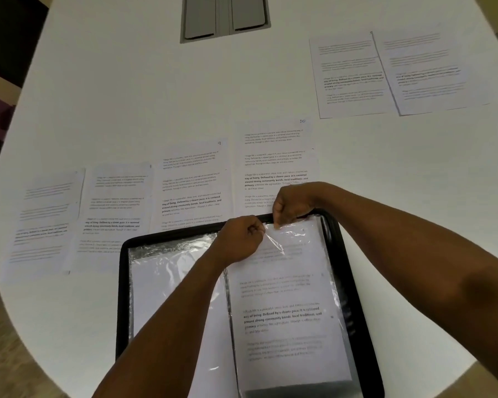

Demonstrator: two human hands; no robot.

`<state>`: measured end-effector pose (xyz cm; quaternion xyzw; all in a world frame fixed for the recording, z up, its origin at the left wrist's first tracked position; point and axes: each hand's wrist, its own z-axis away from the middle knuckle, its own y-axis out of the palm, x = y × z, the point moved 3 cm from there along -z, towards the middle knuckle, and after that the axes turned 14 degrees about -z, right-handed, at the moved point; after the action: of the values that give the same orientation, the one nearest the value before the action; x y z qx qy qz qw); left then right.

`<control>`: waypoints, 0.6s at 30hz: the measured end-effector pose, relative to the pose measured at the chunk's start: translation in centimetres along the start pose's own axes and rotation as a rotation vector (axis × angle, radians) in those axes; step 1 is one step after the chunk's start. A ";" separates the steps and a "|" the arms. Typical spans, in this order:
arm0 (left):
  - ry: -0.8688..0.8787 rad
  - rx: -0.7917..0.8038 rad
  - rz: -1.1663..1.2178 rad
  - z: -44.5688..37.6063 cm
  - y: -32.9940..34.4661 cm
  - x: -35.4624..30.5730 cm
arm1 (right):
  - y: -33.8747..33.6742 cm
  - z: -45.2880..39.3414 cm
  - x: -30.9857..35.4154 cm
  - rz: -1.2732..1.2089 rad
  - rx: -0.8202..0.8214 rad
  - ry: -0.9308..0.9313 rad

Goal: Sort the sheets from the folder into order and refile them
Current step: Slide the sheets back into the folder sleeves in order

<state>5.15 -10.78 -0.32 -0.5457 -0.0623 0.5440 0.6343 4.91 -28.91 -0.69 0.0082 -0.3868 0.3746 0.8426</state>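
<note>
From my remote seat I see the black folder (354, 282) lying open on the white table (156, 96) right below me, its long axis running away from me. The sheet (288, 297) I am refiling sits in the right-hand plastic sleeve (327, 254), whose mouth is at the far end. My left hand (242, 239) pinches the clear film at that top edge, and my right hand (292, 203) pinches just beside it, at the folder's far rim. Both hands are equally near the opening. I judge the next move runs along that long axis toward me. Numbered sheets wait beyond, including sheet 9 (193, 182) and sheet 10 (273, 159).
</note>
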 end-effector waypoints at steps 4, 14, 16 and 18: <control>0.011 -0.038 0.038 0.5 -0.5 -0.3 | 0.7 1.2 0.9 0.196 0.048 0.023; -0.080 -0.105 0.118 1.0 0.2 0.6 | 3.6 7.8 -5.2 -0.485 -0.945 0.008; -0.077 -0.150 0.120 1.4 0.3 0.4 | 6.4 9.3 -5.9 -0.445 -0.809 0.043; -0.081 -0.192 0.137 2.0 0.6 0.3 | 9.1 10.4 -6.4 -0.379 -0.666 0.076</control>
<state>3.53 -9.44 -0.16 -0.5845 -0.1021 0.5992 0.5376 -10.27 -29.48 -0.14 -0.2086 -0.4475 0.0660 0.8671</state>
